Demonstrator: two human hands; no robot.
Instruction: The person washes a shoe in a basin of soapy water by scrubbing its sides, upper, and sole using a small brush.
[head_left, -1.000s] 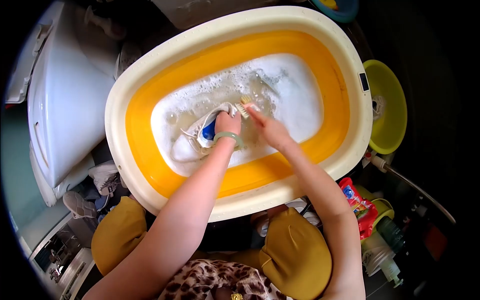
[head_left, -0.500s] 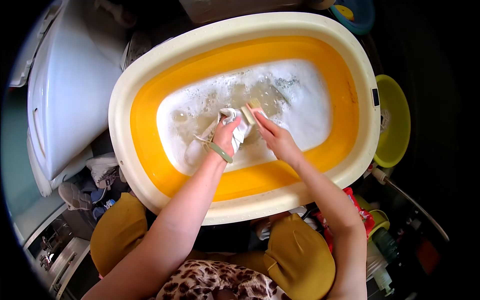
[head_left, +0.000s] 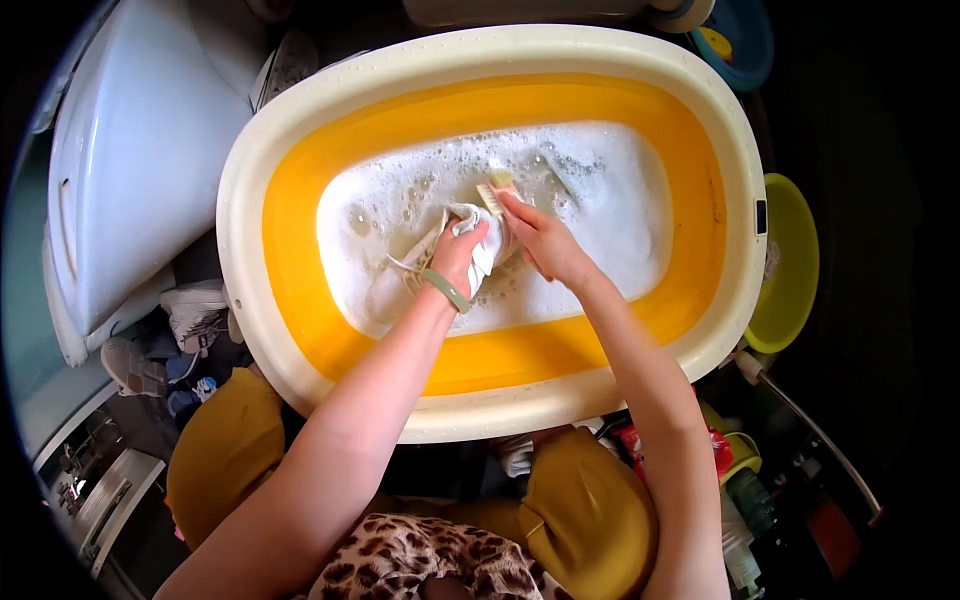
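Observation:
Over the soapy water, my left hand is closed around a wet white canvas shoe, with pale laces trailing to the left. Part of the shoe is hidden by my fingers and the foam. My right hand grips a scrub brush with a pinkish handle and pale bristles. The brush is at the shoe's upper right side; whether the bristles touch it is hard to tell. Both hands are inside a large oval tub with a cream rim and orange walls.
A lime-green basin stands right of the tub, and a blue basin at the top right. Worn shoes lie at the left beside a white bathroom fixture. Bottles and a red packet sit at the lower right.
The brush and my right hand have moved slightly up and away along the shoe. My left hand keeps hold of the shoe, and the view has shifted a little.

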